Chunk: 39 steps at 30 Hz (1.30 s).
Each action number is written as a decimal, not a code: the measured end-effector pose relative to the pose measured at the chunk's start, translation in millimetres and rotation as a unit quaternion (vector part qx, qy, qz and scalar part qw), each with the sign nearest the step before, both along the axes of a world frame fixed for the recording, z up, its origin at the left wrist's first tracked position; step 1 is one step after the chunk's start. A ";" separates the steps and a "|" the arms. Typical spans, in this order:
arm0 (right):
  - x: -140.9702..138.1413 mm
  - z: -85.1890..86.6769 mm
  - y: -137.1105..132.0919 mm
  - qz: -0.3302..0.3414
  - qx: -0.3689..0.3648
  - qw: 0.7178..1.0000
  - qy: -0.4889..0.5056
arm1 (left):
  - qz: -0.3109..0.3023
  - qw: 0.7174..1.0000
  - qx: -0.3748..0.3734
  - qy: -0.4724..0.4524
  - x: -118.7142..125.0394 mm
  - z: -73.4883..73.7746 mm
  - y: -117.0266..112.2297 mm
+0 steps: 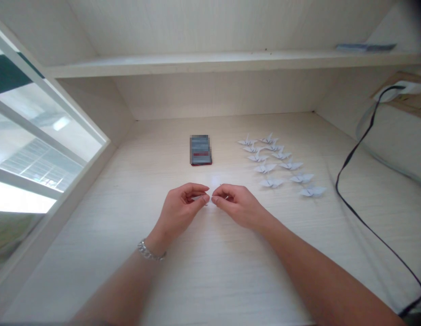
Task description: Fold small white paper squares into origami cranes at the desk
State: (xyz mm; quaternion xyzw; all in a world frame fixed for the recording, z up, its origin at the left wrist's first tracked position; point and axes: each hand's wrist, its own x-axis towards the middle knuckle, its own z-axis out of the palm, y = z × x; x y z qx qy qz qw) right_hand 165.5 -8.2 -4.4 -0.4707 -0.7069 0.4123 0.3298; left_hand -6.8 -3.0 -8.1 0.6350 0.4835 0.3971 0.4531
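Two hands: left hand [178, 210], right hand [236, 206], on a small white paper [200, 198]
Fingertips clamp it from both sides; origami cranes [265, 168] lie nearby.

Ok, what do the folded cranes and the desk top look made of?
The origami cranes look like thin matte white paper, given their sharp creases. The desk top looks like wood-grain laminate, faintly glossy where light reflects; real veneer is possible.

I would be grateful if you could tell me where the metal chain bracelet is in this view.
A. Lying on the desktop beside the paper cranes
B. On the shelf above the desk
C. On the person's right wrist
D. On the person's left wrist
D: the chain bracelet circles the wrist just behind the left hand, while the wrist behind the right hand is bare.
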 end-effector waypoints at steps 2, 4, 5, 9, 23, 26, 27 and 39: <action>0.4 0.2 -0.3 0.002 0.024 0.999 -0.031 | -0.028 0.998 0.014 0.057 -0.8 0.9 0.0; 1.5 0.2 0.3 0.007 0.052 0.997 -0.057 | -0.051 0.993 0.030 0.106 -1.8 3.0 -0.3; 2.1 0.3 0.7 0.011 0.065 0.996 -0.065 | -0.059 0.990 0.037 0.123 -2.2 4.1 -0.6; 4.1 1.5 1.5 0.023 0.105 0.991 -0.077 | -0.081 0.981 0.061 0.168 -3.0 8.3 -2.0; 10.9 4.5 3.0 0.041 0.099 0.991 -0.083 | -0.123 0.956 0.074 0.257 -10.6 18.8 -1.2; 12.4 4.7 3.3 0.039 0.084 0.993 -0.079 | -0.131 0.959 0.064 0.243 -14.9 19.9 0.4; 12.6 4.7 3.2 0.038 0.080 0.993 -0.078 | -0.134 0.961 0.060 0.234 -15.9 19.5 0.9; 9.8 3.5 2.5 0.037 0.060 0.996 -0.053 | -0.124 0.973 0.060 0.186 -12.0 13.8 1.2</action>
